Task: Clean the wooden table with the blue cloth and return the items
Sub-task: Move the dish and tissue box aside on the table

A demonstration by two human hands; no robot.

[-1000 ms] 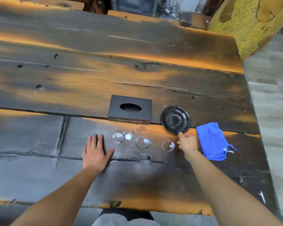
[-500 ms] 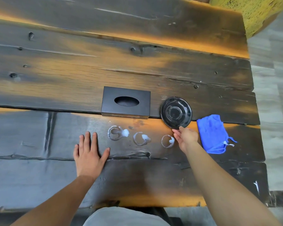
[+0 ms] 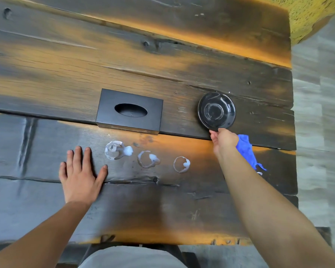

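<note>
A dark wooden table [image 3: 162, 64] fills the view. Three white ring stains [image 3: 148, 158] mark it near me. A black tissue box [image 3: 130, 111] stands behind the stains. To its right lies a small black plate [image 3: 217, 110]. My right hand [image 3: 223, 141] pinches the plate's near rim. A blue cloth [image 3: 247, 149] lies crumpled just right of that hand, partly hidden by my wrist. My left hand [image 3: 81, 175] rests flat on the table, fingers spread, left of the stains.
The table's right edge runs close past the cloth, with grey floor [image 3: 321, 132] beyond. A yellow speckled object [image 3: 313, 12] stands at the far right corner. The near table edge is just above my lap.
My right hand has pushed the black plate away from me and to the right, farther from the tissue box. The cloth is now partly covered by my wrist. The left hand stays flat.
</note>
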